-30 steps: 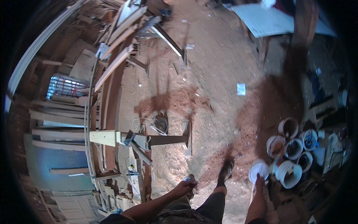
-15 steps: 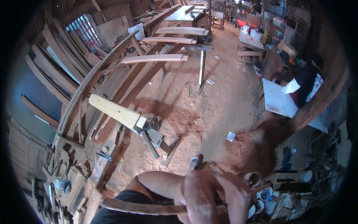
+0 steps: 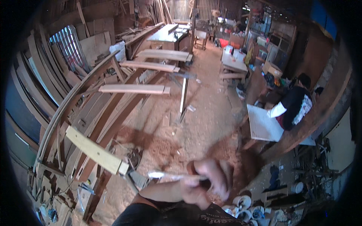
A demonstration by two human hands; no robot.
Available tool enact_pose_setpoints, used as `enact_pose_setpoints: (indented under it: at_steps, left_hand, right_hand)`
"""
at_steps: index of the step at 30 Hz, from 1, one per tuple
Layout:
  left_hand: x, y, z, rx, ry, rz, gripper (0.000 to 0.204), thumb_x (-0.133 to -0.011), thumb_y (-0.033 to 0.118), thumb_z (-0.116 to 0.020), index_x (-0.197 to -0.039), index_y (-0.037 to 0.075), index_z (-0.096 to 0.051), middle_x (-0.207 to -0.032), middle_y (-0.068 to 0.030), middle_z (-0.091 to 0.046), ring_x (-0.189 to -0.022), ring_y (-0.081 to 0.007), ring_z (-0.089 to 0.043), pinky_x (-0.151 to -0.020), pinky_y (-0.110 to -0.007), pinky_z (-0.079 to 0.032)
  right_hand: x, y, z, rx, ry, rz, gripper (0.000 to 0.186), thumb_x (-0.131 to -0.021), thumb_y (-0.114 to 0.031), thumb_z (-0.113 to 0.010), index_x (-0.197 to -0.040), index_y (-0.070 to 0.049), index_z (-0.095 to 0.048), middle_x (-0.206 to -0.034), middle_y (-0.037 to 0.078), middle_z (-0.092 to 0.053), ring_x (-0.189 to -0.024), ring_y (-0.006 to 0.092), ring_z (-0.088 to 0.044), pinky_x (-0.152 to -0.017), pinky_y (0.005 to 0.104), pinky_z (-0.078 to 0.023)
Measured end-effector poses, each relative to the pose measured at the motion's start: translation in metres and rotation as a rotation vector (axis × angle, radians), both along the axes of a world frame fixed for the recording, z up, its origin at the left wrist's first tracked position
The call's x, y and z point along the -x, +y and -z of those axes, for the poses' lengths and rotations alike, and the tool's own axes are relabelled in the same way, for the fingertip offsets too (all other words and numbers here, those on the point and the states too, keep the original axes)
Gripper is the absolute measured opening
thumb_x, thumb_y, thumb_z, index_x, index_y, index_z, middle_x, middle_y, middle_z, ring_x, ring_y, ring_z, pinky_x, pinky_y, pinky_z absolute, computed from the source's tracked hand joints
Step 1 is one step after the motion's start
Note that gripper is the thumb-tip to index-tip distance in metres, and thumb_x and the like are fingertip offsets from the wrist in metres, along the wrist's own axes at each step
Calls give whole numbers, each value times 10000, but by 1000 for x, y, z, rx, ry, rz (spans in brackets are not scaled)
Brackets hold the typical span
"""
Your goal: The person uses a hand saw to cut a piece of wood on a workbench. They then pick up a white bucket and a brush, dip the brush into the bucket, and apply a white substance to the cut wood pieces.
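Observation:
My left hand (image 3: 190, 190) and my right hand (image 3: 217, 177) are close together at the lower middle, both closed around a thin, flat wooden stick (image 3: 177, 175) held crosswise. Its left end shows a blurred white patch (image 3: 156, 174); whether that is a coating or glare I cannot tell. My right hand partly hides the stick. Just beyond it to the left lies a pale yellow board (image 3: 92, 147) across a rack of curved timbers (image 3: 54, 116). Below my hands at the right stand several buckets (image 3: 241, 201).
A co-worker in a dark top (image 3: 296, 109) is at a white-topped table (image 3: 264, 126) on the right. Boards lean against the left wall (image 3: 34, 81). A workbench (image 3: 162, 35) stands at the back, a cluttered bench (image 3: 232, 62) right of the sawdust-covered floor (image 3: 203, 101). A wooden post (image 3: 320, 113) rises at right.
My hands, apart and low a second ago, have come together on the stick and risen in view. The view has tilted up to show more of the workshop.

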State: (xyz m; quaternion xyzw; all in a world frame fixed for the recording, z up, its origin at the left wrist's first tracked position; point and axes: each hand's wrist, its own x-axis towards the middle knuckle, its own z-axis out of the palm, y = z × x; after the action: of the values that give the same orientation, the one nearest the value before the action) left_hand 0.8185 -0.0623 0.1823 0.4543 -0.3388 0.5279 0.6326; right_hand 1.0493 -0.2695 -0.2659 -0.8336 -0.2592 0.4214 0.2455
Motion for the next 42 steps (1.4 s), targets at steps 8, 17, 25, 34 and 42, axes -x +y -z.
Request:
enact_pose_setpoints:
  at_steps: [8,17,25,34,42]
  left_hand:
    - [-37,124,28,-460,-72,341,370,-914,400,-825,-969,40,-761,-882,-113,-704,-807,-243,-668,-662,-362,-491]
    - [-84,267,59,-471,148,201,340,-920,354,-825,-983,26,-761,-909,-121,-708,-821,-248,-673,-684,-363,-502]
    - [-144,420,40,-470,180,45,314,-925,314,-825,-995,14,-760,-933,-127,-712,-834,-252,-677,-704,-363,-511]
    - [-132,555,41,-405,314,-215,286,-932,268,-826,-1008,1,-760,-960,-135,-717,-848,-258,-682,-727,-364,-521]
    - [-29,637,64,26,697,-680,261,-937,227,-826,-1020,-12,-759,-983,-142,-721,-861,-262,-686,-747,-364,-531]
  right_hand:
    - [-43,164,9,22,11,-36,548,-1024,-428,-585,-1279,52,-655,-1088,273,-698,-1002,403,-698,-865,533,-549]
    - [-121,336,50,83,-4,-56,500,-1007,-380,-637,-1261,50,-661,-1036,250,-712,-951,367,-721,-821,525,-565]
    - [-291,528,116,86,-424,-459,444,-977,-330,-691,-1229,35,-672,-971,213,-726,-882,326,-736,-773,513,-577]
    - [-268,810,-211,-613,707,14,263,-1058,-293,-602,-1188,-70,-653,-944,50,-656,-677,163,-575,-590,326,-490]
    - [-138,1062,-424,-900,967,-366,489,-1104,-494,-502,-1289,-63,-640,-1056,83,-716,-558,92,-483,-474,216,-384]
